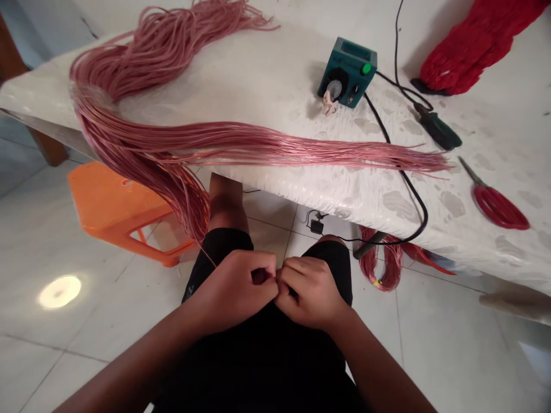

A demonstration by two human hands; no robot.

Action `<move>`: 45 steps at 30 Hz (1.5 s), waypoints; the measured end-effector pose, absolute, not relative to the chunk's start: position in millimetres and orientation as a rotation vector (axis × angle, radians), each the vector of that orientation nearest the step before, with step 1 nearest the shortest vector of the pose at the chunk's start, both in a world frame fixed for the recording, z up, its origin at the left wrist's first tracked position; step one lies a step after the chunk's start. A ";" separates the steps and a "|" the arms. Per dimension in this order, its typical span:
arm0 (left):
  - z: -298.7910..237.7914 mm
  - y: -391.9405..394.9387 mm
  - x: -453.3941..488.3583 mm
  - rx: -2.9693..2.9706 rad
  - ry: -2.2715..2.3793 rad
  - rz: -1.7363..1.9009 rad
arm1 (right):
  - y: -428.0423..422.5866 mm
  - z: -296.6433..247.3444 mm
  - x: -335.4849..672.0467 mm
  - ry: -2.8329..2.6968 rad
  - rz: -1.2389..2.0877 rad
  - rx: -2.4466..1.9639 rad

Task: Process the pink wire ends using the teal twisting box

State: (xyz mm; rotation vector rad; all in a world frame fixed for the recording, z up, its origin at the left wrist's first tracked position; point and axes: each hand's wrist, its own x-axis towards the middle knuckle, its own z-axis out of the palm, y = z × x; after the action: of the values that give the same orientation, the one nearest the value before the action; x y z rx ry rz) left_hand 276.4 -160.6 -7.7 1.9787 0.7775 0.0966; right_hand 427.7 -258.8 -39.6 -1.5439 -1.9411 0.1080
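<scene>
Over my lap, my left hand (241, 292) and my right hand (310, 292) meet, both closed in a pinch with fingertips touching. A single thin pink cord (208, 256) runs down from the hanging part of a bundle into my left hand. Whatever lies between the right fingertips is hidden. The big bundle of pink cords (241, 140) lies along the table's near edge. Its loose tail (181, 51) spreads out at the back left, and one loop droops off the edge above my left hand.
On the white table (275, 74) stand a teal box with a green button (350, 69), a black-handled tool (441, 131), red-handled scissors (499, 206) and a red bundle (473, 49). A black cable (419, 195) hangs over the edge. An orange stool (116, 201) is left; coiled pink cords (390, 269) hang right.
</scene>
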 end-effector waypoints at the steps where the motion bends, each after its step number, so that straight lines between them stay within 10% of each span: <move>1: -5.5 -161.2 276.0 2.061 0.762 0.116 | -259.0 -37.5 429.5 -1.951 0.143 -1.553; 32: -3.9 -156.3 284.1 1.738 0.743 0.030 | -260.8 -44.9 418.7 -1.833 -0.246 -1.424; 45: -13.1 -136.2 279.6 0.958 0.674 0.462 | -266.4 -27.4 419.8 -0.928 0.337 -1.357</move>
State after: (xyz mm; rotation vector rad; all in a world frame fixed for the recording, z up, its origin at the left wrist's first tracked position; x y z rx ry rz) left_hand 279.6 -136.2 -13.1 0.9579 0.6741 0.4616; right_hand 419.8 -266.4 -27.4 -1.3574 -0.9283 0.3366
